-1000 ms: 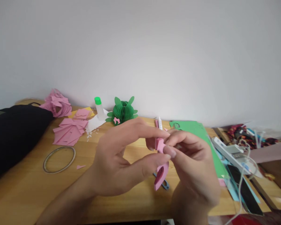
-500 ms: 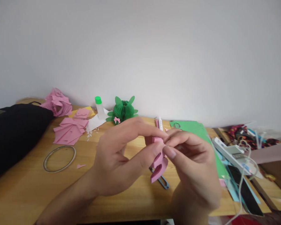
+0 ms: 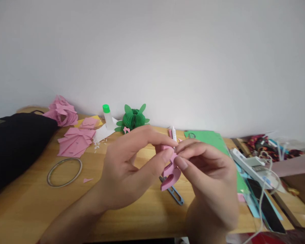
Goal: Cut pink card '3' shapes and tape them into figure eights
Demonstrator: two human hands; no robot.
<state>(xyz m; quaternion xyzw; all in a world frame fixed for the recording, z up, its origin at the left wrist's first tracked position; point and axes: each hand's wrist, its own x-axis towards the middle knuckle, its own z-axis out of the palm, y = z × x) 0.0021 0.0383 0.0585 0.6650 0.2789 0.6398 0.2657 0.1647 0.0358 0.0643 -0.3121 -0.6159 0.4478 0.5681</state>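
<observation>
Both of my hands meet above the middle of a wooden table (image 3: 35,203). My left hand (image 3: 127,166) pinches the top of a small stack of folded pink paper (image 3: 169,176) between thumb and forefinger. My right hand (image 3: 208,179) pinches the same pink paper from the right with its fingertips. The lower end of the paper hangs loose below the fingers. Under it on the table lie small grey scissors (image 3: 176,196), partly hidden by the paper.
At the back stand a green paper flower (image 3: 133,119) and a glue bottle with a green cap (image 3: 107,117). Pink paper pieces (image 3: 75,140), a tape ring (image 3: 64,171) and a black bag (image 3: 12,145) lie left. Green sheet (image 3: 213,139), a stapler (image 3: 249,166) and cables crowd the right.
My left thumb has slid up along the pink paper to the pinch point. The paper's lower end has swung up and left, uncovering more of the scissors.
</observation>
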